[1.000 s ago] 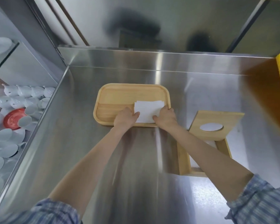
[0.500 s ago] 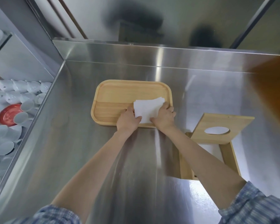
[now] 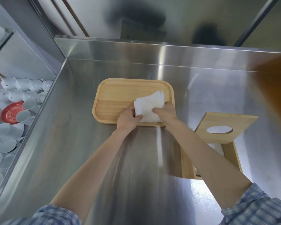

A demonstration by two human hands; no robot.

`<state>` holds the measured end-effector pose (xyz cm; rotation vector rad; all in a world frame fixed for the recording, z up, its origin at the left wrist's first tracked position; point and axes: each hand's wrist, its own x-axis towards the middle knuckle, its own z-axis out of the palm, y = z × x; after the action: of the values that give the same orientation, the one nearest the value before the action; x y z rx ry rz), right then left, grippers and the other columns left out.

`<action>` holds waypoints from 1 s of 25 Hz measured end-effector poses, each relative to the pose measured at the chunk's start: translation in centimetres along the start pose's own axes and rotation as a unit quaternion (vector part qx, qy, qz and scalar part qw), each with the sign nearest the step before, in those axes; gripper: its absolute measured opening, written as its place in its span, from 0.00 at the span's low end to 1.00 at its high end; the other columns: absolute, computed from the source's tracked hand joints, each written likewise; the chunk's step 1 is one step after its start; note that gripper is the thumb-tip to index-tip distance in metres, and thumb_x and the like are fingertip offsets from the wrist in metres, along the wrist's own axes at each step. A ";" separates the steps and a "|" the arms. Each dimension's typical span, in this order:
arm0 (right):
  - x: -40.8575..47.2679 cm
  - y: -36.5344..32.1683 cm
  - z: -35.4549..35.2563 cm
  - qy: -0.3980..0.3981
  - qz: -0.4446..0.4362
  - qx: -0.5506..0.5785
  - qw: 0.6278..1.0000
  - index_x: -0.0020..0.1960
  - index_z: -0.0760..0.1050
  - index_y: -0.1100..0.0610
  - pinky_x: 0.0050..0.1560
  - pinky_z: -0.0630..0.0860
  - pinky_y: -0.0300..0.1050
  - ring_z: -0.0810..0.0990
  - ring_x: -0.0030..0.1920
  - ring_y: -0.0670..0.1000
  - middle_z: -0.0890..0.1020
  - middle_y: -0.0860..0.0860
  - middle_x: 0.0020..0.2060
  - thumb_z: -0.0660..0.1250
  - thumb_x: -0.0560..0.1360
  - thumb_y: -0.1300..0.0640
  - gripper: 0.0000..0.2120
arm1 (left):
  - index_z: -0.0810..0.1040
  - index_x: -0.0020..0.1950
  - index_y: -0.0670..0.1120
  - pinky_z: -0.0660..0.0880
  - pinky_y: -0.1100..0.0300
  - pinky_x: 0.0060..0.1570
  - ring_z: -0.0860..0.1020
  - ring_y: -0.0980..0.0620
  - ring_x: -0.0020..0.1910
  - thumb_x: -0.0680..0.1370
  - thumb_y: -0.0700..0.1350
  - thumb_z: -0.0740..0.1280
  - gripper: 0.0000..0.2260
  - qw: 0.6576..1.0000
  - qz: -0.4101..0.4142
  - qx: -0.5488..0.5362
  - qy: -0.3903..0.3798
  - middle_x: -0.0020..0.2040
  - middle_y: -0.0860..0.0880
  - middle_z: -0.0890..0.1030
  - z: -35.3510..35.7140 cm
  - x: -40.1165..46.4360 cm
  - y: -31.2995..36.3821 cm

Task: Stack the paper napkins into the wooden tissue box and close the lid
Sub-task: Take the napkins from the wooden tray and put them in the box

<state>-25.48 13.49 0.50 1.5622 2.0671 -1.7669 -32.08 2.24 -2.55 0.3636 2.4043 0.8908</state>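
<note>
Napkins [image 3: 148, 108] pinched by both hands' fingers [image 3: 137, 118]

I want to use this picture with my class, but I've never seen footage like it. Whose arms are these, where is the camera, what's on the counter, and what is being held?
There is no machine: a person wears a camera on the head, looking down at their own arms. The left hand and right hand together grip a stack of white paper napkins over a wooden tray on a steel counter. To the right stands a wooden tissue box, its lid propped open. White cups sit in a bin at far left.
</note>
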 end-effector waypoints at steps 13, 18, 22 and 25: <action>-7.9 1.2 -4.6 -0.118 -0.109 0.185 0.970 0.64 0.70 0.63 0.60 0.75 0.52 0.77 0.61 0.59 0.79 0.60 0.60 0.65 0.73 0.68 0.20 | 0.77 0.56 0.49 0.72 0.58 0.54 0.78 0.53 0.51 0.78 0.48 0.63 0.09 0.889 -0.010 -0.435 -0.143 0.52 0.52 0.81 -1.3 -7.7 1.4; -12.0 4.1 -7.2 -0.142 -0.123 0.190 0.964 0.64 0.71 0.62 0.61 0.74 0.52 0.79 0.56 0.56 0.80 0.56 0.56 0.65 0.73 0.69 0.19 | 0.77 0.55 0.45 0.73 0.58 0.56 0.79 0.50 0.52 0.80 0.45 0.60 0.09 0.859 -0.001 -0.488 -0.156 0.52 0.49 0.82 -0.4 -11.9 1.0; -14.1 6.8 -8.9 -0.122 -0.143 0.113 0.976 0.64 0.71 0.60 0.66 0.72 0.56 0.77 0.61 0.57 0.79 0.57 0.61 0.65 0.73 0.67 0.20 | 0.76 0.56 0.45 0.78 0.63 0.49 0.80 0.51 0.52 0.79 0.42 0.61 0.08 0.873 0.012 -0.460 -0.163 0.54 0.48 0.82 1.2 -15.0 0.4; -15.4 8.3 -10.0 -0.084 -0.150 0.073 0.982 0.65 0.70 0.56 0.64 0.73 0.52 0.77 0.61 0.54 0.79 0.54 0.61 0.64 0.75 0.62 0.18 | 0.77 0.49 0.49 0.77 0.62 0.50 0.80 0.53 0.49 0.79 0.42 0.62 0.05 0.902 0.021 -0.408 -0.141 0.50 0.51 0.82 2.3 -17.1 1.0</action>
<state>-6.69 9.85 6.74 1.1223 2.2292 -2.1083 -16.70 -3.04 3.43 0.1902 1.5786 1.6281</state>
